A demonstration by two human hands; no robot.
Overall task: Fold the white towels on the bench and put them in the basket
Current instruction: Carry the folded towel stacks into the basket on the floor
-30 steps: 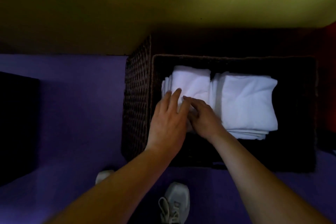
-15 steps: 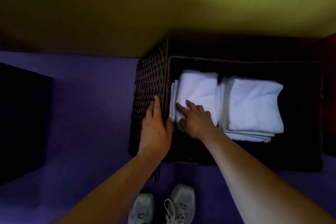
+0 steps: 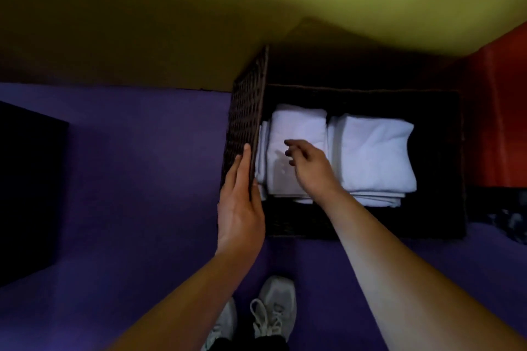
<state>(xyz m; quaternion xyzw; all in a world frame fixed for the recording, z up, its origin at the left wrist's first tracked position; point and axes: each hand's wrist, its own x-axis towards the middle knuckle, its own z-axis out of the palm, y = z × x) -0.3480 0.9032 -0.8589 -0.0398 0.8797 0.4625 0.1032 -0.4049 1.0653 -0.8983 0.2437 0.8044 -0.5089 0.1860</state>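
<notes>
Left hand (image 3: 239, 205): off the towel since a second ago; straight fingers now flat on the dark woven wicker basket's (image 3: 245, 122) left wall.
Right hand (image 3: 309, 164): lifted, loosely curled, empty.
Left stack of folded white towels (image 3: 296, 134): released in the basket's left half; placement judged complete.

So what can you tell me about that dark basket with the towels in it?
The basket is a dark brown, rectangular woven box, wicker by the look of it, with an open top. It stands on the purple floor against a yellow-green wall. Inside, two stacks of folded white towels lie side by side. The left hand rests on its left wall with fingers straight. The right hand is over the left stack, fingers loosely bent; whether it touches the towel is unclear.
</notes>
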